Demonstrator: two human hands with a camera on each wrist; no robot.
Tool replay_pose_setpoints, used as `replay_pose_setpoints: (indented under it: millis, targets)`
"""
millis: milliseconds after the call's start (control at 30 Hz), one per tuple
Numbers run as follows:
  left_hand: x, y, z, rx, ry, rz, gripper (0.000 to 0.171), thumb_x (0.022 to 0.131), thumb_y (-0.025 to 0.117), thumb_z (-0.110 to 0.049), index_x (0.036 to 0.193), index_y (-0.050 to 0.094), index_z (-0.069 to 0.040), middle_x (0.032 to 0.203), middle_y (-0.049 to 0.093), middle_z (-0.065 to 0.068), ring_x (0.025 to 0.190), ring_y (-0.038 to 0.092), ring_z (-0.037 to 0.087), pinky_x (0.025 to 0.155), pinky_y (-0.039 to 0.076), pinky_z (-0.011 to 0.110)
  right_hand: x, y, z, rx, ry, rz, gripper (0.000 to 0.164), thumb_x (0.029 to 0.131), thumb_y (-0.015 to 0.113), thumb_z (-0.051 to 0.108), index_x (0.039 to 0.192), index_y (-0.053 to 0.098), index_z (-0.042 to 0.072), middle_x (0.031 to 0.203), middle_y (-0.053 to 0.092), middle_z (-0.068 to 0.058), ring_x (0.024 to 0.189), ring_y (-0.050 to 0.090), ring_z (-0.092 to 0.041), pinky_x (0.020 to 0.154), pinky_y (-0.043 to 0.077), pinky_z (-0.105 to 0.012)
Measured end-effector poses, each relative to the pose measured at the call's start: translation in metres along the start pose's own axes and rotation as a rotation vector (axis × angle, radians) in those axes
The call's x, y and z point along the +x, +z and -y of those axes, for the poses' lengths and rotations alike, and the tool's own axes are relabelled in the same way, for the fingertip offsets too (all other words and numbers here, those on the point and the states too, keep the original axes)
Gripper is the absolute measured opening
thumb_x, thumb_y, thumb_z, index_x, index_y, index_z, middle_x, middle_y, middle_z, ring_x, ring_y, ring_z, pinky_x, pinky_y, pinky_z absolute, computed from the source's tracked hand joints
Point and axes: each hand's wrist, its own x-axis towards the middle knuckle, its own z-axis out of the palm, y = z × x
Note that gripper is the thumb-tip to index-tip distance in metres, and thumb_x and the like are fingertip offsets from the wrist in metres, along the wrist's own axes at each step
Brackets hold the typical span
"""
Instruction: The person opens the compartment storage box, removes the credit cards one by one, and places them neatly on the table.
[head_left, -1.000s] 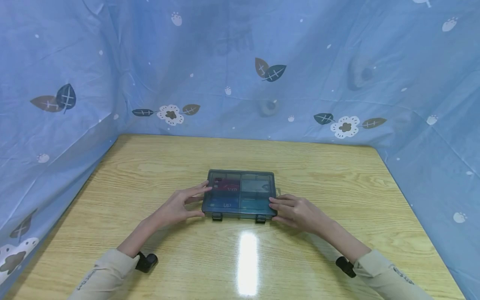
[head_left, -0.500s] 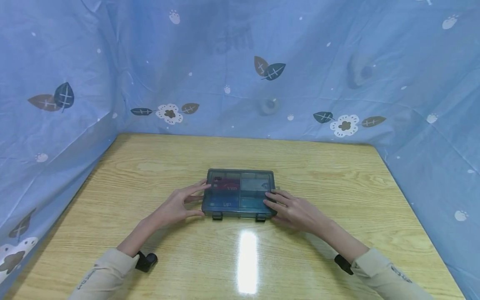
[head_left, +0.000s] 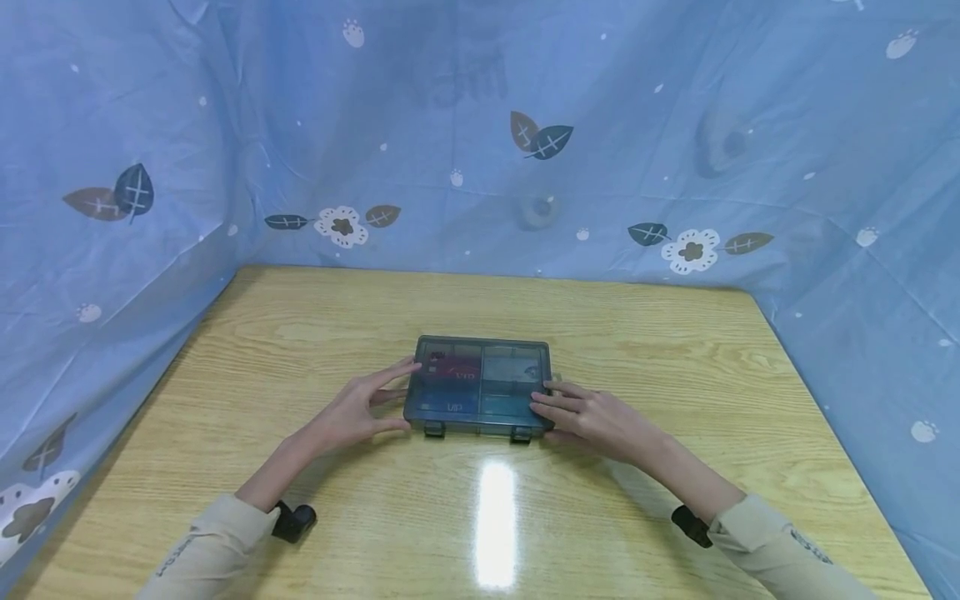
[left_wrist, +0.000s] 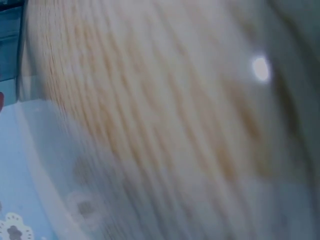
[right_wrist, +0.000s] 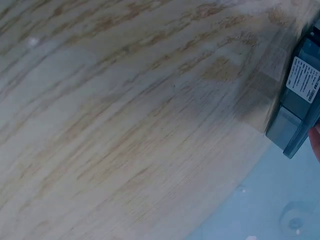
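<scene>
A dark see-through plastic storage box with dividers lies flat on the table, its lid down. Two black latches face the person. Through the lid show a red card and a blue card, with paler pieces on the right side. My left hand touches the box's left edge with spread fingers, the thumb at its front corner. Across the lid's right edge rest the fingers of my right hand, the thumb low and partly hidden. A white printed label shows on the box in the right wrist view.
The wood-grain table reflects a bright light strip in front of the box. Blue patterned cloth hangs along the back and both sides. Black wrist devices sit at both cuffs of the beige sleeves.
The right hand's fingers have slid slightly inward onto the lid. My left hand keeps its place at the left edge, and the box stays where it was.
</scene>
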Motion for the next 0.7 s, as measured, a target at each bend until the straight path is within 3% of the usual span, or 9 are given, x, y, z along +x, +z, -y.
replay_pose_setpoints:
  millis: [133, 267, 467, 700]
  targets:
    - [0.000, 0.000, -0.001, 0.000, -0.003, 0.000, 0.084, 0.074, 0.080, -0.001, 0.147, 0.036, -0.005, 0.154, 0.025, 0.019, 0.117, 0.056, 0.036, 0.092, 0.052, 0.032, 0.004, -0.002, 0.003, 0.027, 0.097, 0.037, 0.055, 0.081, 0.076, 0.029, 0.128, 0.061, 0.005, 0.136, 0.055, -0.016, 0.122, 0.053, -0.037, 0.075, 0.059, -0.037]
    - [0.000, 0.000, -0.001, 0.011, 0.007, -0.001, 0.084, 0.075, 0.080, -0.002, 0.146, 0.036, -0.004, 0.154, 0.026, 0.020, 0.116, 0.057, 0.037, 0.092, 0.052, 0.033, 0.008, -0.004, 0.005, 0.029, 0.182, 0.122, 0.061, 0.084, 0.073, 0.037, 0.134, 0.056, 0.006, 0.143, 0.046, -0.020, 0.128, 0.045, -0.042, 0.081, 0.058, -0.041]
    - [0.001, 0.001, -0.002, 0.017, 0.009, 0.007, 0.084, 0.075, 0.079, -0.002, 0.147, 0.035, -0.005, 0.154, 0.027, 0.018, 0.116, 0.057, 0.036, 0.092, 0.052, 0.032, 0.009, -0.005, 0.004, 0.011, 0.136, 0.150, 0.055, 0.086, 0.071, 0.030, 0.130, 0.058, 0.001, 0.135, 0.052, -0.023, 0.124, 0.048, -0.044, 0.081, 0.058, -0.039]
    - [-0.001, 0.000, -0.005, 0.023, -0.036, -0.027, 0.086, 0.079, 0.078, -0.011, 0.150, 0.031, -0.008, 0.153, 0.029, 0.018, 0.115, 0.058, 0.035, 0.089, 0.054, 0.035, 0.011, -0.011, 0.000, 0.042, 0.124, 0.097, 0.049, 0.091, 0.066, 0.027, 0.131, 0.056, 0.000, 0.134, 0.054, -0.022, 0.122, 0.051, -0.040, 0.082, 0.058, -0.040]
